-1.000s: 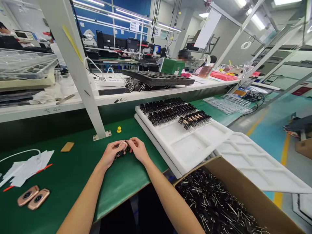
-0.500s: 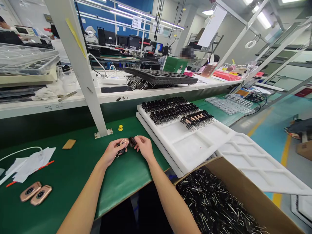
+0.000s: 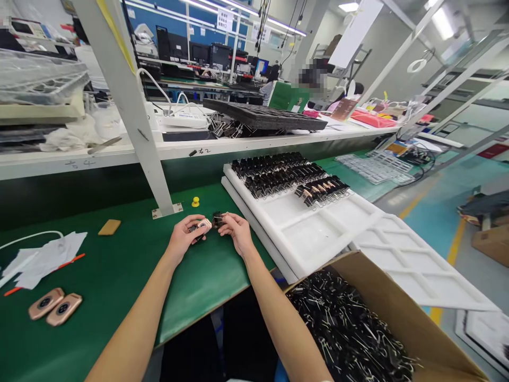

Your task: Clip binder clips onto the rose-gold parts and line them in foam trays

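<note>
Left hand [image 3: 183,236] curled in over the green bench mat [image 3: 131,297], thumb and fingers closed on a rose-gold piece [image 3: 204,225], its dark round window turned upward; something black shows under those fingers, perhaps another clip, too small to be sure; right hand [image 3: 237,232] half curled, thumb and fingertips pinching a black binder clip [image 3: 218,218] by its wire handle side, the other fingers loosely bent; clip sits just beside the piece's right edge, contact between them not readable; step in hand, by my reading, is work with clip and piece at close quarters, though whether the clip is going on or coming off cannot be told from here; next move seems to call for the left to keep the piece steady and the right to keep control of the sprung handles, clear of the window; about them: two more rose-gold pieces [image 3: 64,309] side by side at far left, paper slips [image 3: 51,260] above these; a tan block [image 3: 109,227] and a yellow knob [image 3: 195,202] beyond the hands; to the right, a white foam tray [image 3: 312,239] bearing rows of clips [image 3: 278,172]; nearer, a carton [image 3: 397,313] of loose clips [image 3: 350,323].
</note>
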The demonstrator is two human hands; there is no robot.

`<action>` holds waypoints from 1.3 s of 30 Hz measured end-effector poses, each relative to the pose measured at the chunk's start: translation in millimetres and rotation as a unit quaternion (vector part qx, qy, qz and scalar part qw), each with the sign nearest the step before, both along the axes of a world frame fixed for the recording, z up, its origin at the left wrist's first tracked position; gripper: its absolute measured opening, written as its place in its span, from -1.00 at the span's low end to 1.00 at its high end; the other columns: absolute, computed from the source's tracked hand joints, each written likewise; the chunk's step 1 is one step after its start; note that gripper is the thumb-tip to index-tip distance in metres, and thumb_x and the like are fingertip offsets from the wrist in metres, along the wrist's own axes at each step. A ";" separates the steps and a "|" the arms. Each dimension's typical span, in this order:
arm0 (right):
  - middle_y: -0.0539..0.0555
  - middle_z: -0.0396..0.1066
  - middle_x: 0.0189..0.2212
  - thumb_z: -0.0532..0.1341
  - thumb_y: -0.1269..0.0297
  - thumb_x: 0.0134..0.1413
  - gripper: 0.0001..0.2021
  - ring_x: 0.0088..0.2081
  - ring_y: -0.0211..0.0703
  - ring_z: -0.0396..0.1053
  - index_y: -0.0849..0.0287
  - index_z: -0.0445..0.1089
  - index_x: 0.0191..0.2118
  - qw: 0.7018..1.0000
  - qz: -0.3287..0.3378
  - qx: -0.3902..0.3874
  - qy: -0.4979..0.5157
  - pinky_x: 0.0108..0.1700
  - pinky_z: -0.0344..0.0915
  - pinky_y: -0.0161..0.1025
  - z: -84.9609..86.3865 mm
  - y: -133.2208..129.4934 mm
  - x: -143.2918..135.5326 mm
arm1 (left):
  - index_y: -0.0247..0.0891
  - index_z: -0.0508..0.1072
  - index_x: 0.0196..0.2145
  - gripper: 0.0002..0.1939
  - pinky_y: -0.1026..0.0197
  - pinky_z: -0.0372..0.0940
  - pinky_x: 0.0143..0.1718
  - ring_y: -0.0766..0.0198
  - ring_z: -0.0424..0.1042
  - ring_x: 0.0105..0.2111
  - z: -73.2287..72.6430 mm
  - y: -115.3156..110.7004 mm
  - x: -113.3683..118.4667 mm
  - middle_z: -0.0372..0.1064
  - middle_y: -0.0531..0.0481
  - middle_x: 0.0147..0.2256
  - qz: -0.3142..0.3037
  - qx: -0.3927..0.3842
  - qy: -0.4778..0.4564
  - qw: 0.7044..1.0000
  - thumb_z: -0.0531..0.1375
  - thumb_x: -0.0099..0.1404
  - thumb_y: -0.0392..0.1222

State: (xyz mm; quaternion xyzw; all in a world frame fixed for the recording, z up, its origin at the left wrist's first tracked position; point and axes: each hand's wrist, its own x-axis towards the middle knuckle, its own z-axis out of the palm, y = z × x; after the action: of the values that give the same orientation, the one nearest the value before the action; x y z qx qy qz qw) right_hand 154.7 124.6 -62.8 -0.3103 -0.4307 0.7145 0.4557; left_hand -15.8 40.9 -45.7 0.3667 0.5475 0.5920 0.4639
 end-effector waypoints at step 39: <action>0.13 0.56 -0.51 0.37 -0.20 -0.02 -0.49 -0.50 -0.09 0.56 0.26 0.50 -0.36 0.990 0.086 0.059 -0.093 -0.46 0.47 -0.28 -2.8 -6.7 8.1 | -0.23 0.69 -0.15 -0.57 0.11 0.45 -0.34 0.09 0.52 -0.33 -2.6 -4.2 -10.0 0.60 -0.13 -0.27 -0.045 0.019 0.056 0.997 0.50 0.04 0.02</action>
State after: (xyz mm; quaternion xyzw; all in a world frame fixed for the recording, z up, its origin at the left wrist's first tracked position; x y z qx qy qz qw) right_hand 162.8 117.9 -65.6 -0.3098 -0.5376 0.6924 0.3682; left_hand -25.7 36.8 -48.3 0.4323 0.5445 0.5593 0.4514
